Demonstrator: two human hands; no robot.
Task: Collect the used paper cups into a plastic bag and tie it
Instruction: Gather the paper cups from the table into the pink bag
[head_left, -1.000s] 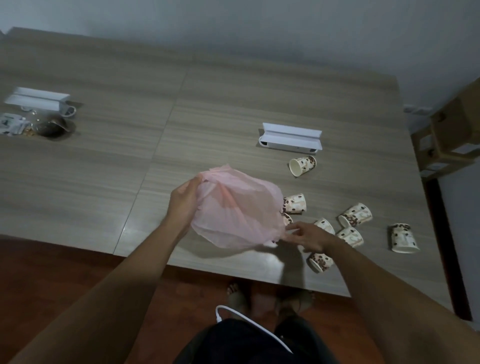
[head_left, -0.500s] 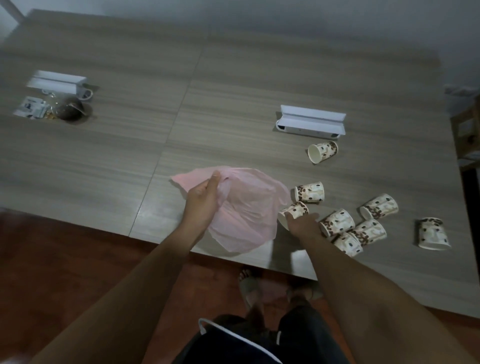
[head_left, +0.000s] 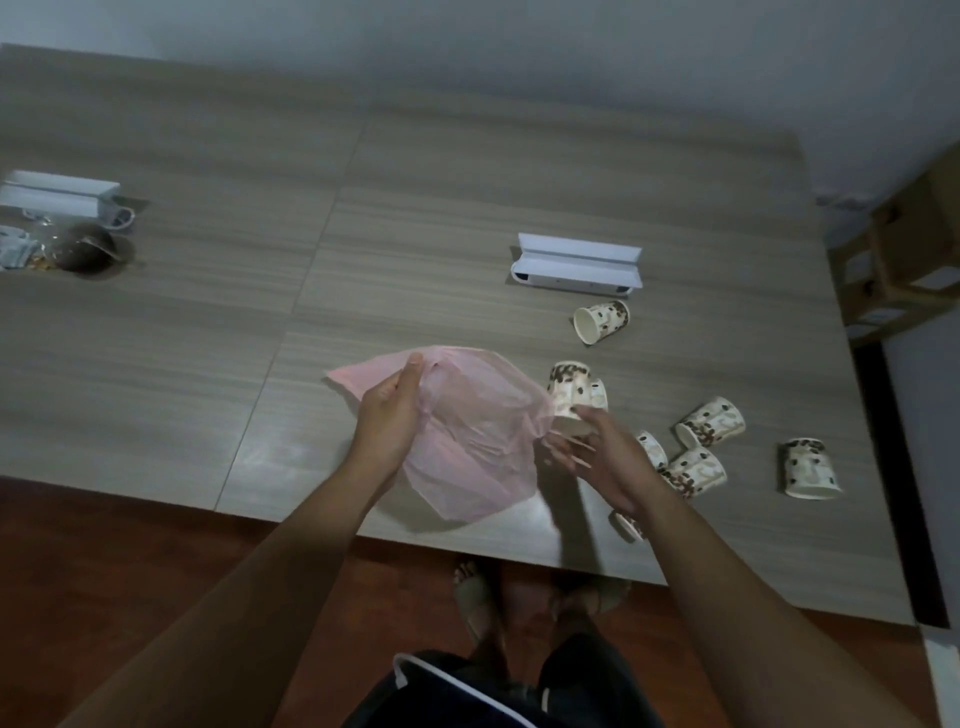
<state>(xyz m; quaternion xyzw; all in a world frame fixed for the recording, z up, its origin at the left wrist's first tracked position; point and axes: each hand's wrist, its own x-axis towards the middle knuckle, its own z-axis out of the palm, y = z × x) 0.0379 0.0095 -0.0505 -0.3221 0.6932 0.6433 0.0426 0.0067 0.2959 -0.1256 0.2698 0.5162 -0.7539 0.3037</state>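
My left hand (head_left: 387, 415) grips the rim of a thin pink plastic bag (head_left: 467, 447) and holds it up over the table's near edge. At the bag's right opening, my right hand (head_left: 597, 457) holds a paper cup (head_left: 567, 395) printed with brown coffee beans, base up; the hand is motion-blurred. A second cup (head_left: 598, 396) lies just behind it. Several more cups lie on their sides to the right, one (head_left: 602, 319) near the white box, others (head_left: 711, 421) (head_left: 696, 470) (head_left: 810, 467) further right, and one (head_left: 626, 525) partly hidden under my right forearm.
A long white box (head_left: 579, 265) sits behind the cups on the wooden table (head_left: 208, 364). Far left are another white box (head_left: 57, 200) and a dark round object (head_left: 85, 247). Cardboard boxes (head_left: 904, 260) stand beyond the table's right edge.
My right hand has lifted one cup off the table and brought it up to the bag's opening. My left hand keeps hold of the bag's rim.
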